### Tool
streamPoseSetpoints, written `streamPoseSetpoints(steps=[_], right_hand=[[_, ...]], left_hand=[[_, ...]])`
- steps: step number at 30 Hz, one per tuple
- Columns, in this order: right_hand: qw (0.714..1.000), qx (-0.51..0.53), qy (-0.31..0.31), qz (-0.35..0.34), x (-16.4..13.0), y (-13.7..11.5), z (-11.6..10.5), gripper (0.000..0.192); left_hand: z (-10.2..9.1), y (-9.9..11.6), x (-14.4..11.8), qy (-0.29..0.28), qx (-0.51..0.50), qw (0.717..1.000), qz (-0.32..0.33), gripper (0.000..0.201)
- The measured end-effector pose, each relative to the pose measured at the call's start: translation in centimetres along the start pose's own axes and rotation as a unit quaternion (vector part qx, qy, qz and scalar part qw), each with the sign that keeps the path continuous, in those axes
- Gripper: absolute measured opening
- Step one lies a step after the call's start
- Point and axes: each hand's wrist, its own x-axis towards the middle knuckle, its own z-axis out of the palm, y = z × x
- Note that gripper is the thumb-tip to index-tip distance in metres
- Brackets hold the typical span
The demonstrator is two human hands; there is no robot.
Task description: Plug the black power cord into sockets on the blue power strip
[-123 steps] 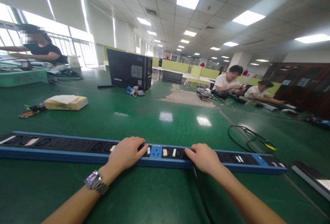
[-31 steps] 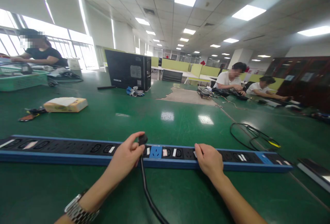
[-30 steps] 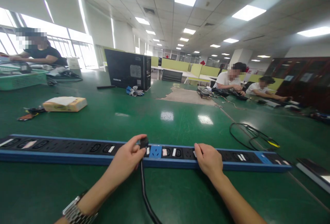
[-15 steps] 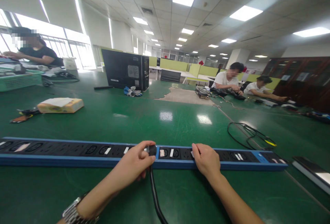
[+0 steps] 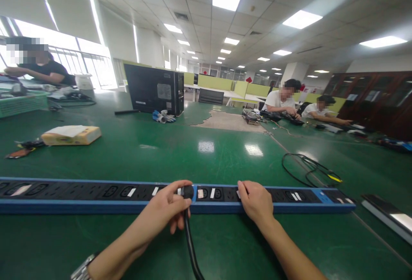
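Note:
A long blue power strip (image 5: 222, 207) with black sockets and small white labels lies across the green table. My left hand (image 5: 169, 207) is closed around a black plug (image 5: 187, 192) at the strip's socket face, just left of a blue divider. From the plug a thick black cable (image 5: 190, 245) runs down toward me. Whether the plug sits fully in a socket cannot be seen. Right of it, my right hand (image 5: 256, 202) is closed on the strip, thumb on top by a white label, other fingers mostly hidden.
A coiled black cable (image 5: 310, 170) with a yellow tag lies beyond the strip's right end. A tissue pack (image 5: 71, 136), gloves (image 5: 164, 117) and a black computer case (image 5: 154, 89) stand farther back. At right lies a dark flat device (image 5: 388, 215). Co-workers sit around the table.
The view has shifted slightly, so the scene sits a little farther left. Both hands keep their places on the plug and the strip.

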Motion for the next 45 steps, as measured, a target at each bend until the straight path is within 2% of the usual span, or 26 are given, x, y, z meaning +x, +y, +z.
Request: streamPoseSetpoints(steps=[12,19,26,38,45], right_hand=[[1.000,0.007,0.002,-0.001,-0.1,-0.1,-0.1,0.043],[1.000,0.011,0.001,-0.001,-0.1,-0.1,-0.1,0.043],[1.000,0.019,-0.005,-0.002,-0.1,0.0,-0.1,0.042],[1.000,0.012,-0.011,0.008,0.1,-0.1,-0.1,0.042],[1.000,0.012,-0.011,0.011,0.0,-0.1,0.0,0.042]], left_hand=[[0.2,0.1,-0.3,0.004,-0.075,0.997,-0.032,0.066],[-0.4,-0.3,0.4,0.044,-0.105,0.993,-0.021,0.072],[-0.6,-0.5,0.5,0.036,-0.111,0.993,-0.032,0.076],[-0.6,-1.0,0.9,0.052,0.035,0.998,0.015,0.076],[-0.7,-1.1,1.0,0.021,0.073,0.997,0.022,0.073]])
